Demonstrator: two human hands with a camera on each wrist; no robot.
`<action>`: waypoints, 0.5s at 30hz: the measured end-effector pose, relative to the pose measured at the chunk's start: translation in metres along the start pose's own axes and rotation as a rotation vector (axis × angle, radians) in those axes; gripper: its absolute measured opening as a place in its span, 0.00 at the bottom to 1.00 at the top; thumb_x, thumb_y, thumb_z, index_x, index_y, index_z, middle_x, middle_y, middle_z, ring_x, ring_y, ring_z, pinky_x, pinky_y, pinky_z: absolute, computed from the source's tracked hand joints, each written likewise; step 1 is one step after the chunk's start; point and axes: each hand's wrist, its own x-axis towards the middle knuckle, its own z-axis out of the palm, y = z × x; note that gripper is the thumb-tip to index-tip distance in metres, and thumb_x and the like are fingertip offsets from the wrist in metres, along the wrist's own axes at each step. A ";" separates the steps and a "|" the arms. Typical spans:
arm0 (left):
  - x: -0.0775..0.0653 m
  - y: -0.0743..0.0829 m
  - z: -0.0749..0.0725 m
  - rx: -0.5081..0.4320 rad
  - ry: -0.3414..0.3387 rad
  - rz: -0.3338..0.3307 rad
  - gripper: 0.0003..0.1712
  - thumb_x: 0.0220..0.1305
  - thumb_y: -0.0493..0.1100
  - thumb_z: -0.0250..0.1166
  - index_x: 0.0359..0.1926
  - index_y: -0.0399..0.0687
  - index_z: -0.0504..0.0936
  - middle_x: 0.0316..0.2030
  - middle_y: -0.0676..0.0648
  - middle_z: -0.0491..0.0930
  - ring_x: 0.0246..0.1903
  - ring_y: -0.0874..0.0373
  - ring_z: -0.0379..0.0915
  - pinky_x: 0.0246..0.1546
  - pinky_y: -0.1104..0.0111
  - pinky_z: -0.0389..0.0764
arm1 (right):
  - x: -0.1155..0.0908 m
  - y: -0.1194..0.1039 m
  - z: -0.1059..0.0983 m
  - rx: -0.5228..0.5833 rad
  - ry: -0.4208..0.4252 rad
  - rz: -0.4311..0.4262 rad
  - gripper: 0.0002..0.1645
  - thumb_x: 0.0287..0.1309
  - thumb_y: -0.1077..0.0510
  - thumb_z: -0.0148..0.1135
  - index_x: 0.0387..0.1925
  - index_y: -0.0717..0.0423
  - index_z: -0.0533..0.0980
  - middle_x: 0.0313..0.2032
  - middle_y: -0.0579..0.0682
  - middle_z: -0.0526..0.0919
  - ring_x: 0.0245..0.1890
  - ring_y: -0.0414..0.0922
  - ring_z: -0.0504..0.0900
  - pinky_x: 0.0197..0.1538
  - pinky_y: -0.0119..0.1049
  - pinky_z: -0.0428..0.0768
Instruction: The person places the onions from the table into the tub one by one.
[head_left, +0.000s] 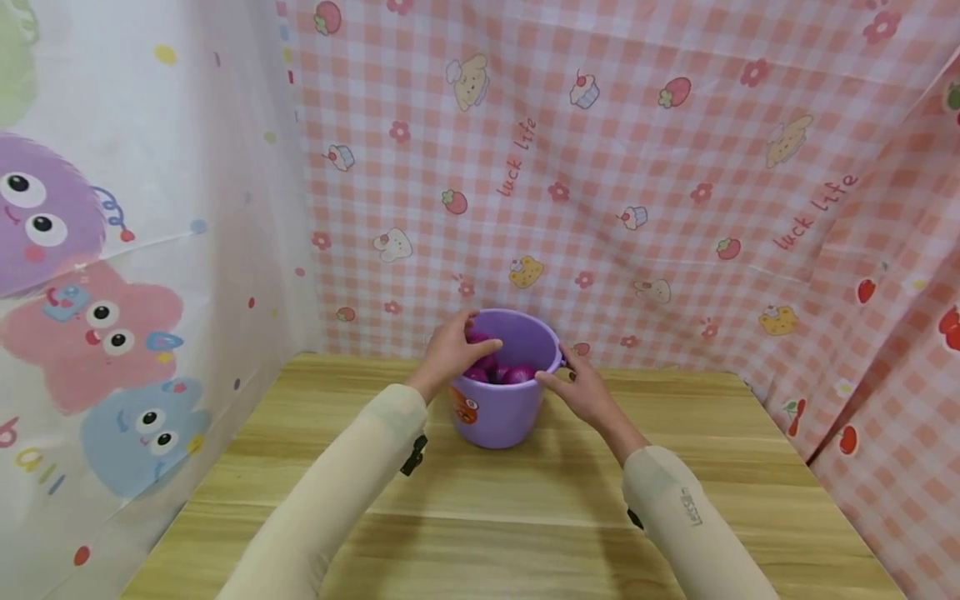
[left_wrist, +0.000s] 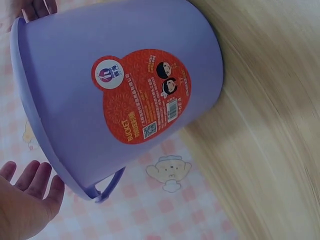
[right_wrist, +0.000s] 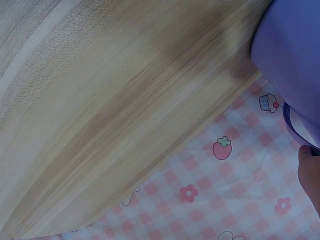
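Note:
A purple bucket (head_left: 501,417) stands upright on the wooden table, with a red sticker (left_wrist: 145,95) on its side. Inside lie several shiny, round magenta things (head_left: 517,375); their kind is unclear. At the left rim is my left hand (head_left: 448,354), its thumb stretched over the bucket's mouth. The left wrist view shows that hand's fingers (left_wrist: 35,180) loosely extended beside the rim. My right hand (head_left: 588,392) holds the right rim, thumb at the front edge and fingers by the handle joint. In the right wrist view, a fingertip (right_wrist: 305,152) touches the bucket's handle (right_wrist: 290,122).
The wooden table (head_left: 525,517) reaches back to a pink checked cloth (head_left: 637,167) hanging just behind the bucket. On the left hangs a white cloth (head_left: 225,208) with cartoon figures. Dark straps (head_left: 414,456) show at my sleeves.

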 end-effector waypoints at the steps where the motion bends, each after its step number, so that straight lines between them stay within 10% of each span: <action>1: 0.000 0.000 -0.001 -0.001 0.000 -0.001 0.43 0.61 0.54 0.72 0.70 0.42 0.66 0.63 0.35 0.72 0.62 0.42 0.69 0.63 0.53 0.71 | 0.000 0.000 0.000 0.002 0.000 0.002 0.43 0.67 0.50 0.63 0.76 0.53 0.56 0.68 0.61 0.67 0.68 0.58 0.65 0.69 0.61 0.60; 15: -0.001 -0.016 -0.034 0.038 0.084 0.027 0.43 0.64 0.58 0.67 0.71 0.40 0.65 0.65 0.35 0.70 0.64 0.42 0.67 0.64 0.50 0.68 | 0.000 -0.002 -0.003 -0.038 -0.002 -0.016 0.45 0.67 0.47 0.62 0.76 0.57 0.54 0.68 0.63 0.67 0.68 0.59 0.64 0.69 0.63 0.60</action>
